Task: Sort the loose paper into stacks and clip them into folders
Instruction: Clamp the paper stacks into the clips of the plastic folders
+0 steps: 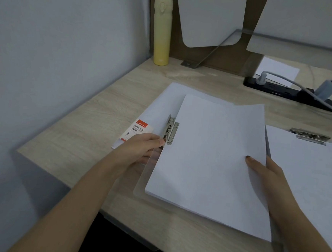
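We log our left hand (139,148) pinching the folder (142,180) by the clip (170,131), left of the stack (212,159); right hand (267,171) grips its right edge.

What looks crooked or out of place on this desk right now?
Mainly one loose sheet at the back right, apart from the stacks, its near edge seemingly under the power strip. The paper stack in the open folder lies slanted to the desk edge.

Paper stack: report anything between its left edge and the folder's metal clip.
Nothing visible. The paper stack reaches the metal clip; the left hand holds the clip's near end, off the paper; the right hand holds the opposite edge.
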Tool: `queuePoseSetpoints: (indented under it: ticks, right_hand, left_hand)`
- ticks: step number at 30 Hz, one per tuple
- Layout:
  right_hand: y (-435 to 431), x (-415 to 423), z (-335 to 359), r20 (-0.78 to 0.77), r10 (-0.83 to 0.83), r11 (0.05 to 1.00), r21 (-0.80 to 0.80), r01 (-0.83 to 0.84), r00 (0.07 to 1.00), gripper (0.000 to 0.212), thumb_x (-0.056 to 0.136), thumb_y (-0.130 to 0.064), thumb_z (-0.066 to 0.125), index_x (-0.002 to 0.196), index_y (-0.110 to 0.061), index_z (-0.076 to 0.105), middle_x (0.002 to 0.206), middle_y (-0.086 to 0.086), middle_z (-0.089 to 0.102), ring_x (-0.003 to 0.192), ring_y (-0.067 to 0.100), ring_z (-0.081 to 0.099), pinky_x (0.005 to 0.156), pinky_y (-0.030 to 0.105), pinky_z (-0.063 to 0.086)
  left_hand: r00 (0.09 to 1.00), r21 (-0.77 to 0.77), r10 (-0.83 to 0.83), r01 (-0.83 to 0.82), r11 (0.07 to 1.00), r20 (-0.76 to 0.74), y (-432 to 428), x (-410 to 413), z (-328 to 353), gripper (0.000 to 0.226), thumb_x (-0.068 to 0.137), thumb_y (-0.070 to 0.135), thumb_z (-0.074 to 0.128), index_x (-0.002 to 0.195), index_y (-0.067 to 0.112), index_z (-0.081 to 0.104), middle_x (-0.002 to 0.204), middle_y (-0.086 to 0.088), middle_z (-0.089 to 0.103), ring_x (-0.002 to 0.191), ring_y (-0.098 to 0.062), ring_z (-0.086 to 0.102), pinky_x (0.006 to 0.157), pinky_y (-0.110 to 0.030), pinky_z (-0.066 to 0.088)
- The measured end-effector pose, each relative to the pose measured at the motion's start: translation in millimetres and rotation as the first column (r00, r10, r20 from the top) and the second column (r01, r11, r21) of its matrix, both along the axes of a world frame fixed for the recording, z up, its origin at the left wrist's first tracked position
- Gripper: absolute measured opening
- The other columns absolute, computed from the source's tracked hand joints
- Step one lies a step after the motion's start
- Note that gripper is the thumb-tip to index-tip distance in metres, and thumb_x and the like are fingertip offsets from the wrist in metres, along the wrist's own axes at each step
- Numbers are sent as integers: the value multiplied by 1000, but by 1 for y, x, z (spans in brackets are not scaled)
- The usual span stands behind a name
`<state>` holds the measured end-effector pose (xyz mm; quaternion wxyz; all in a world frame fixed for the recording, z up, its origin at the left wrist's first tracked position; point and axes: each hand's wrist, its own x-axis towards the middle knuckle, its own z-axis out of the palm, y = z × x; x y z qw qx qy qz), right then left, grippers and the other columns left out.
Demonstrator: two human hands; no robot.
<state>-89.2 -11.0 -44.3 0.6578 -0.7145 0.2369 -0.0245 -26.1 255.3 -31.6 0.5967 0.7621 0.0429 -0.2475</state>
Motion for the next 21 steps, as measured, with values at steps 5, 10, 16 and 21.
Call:
queuePoseSetpoints:
  ticks: [5,10,16,21]
  right_hand:
    - [-3,1,-3,-2,3,1000,-23,-3,1000,34,92,-19,52,125,-12,56,118,9,64,107,30,60,101,46,43]
    - [2,2,-1,45,13,996,-87,-9,999,28,93,-16,51,120,-14,54,116,5,62,102,24,59,90,36,44]
    - [3,2,-5,43,8,799,-602,20,999,45,89,-15,55,132,-10,42,128,10,43,107,25,50,87,33,40]
    - [0,-10,-7,-77,187,505,-848,-163,979,35,94,-18,46,124,-2,56,141,15,44,129,31,40,106,34,30]
  left_hand:
    - [998,61,38,-41,997,56,-3,1,-3,32,91,25,57,119,8,58,85,3,64,60,2,59,48,-9,45]
    - [1000,15,3,-3,1000,16,1,-2,-2,30,95,26,50,120,12,59,107,-4,71,84,-7,68,63,-14,52]
    - [999,-34,35,-34,999,35,-3,-10,10,29,97,22,45,118,9,60,83,7,71,72,0,65,57,-11,46]
    - [970,-88,145,-130,988,194,-19,-22,33,27,82,37,58,104,23,66,102,1,70,99,-18,64,85,-26,48]
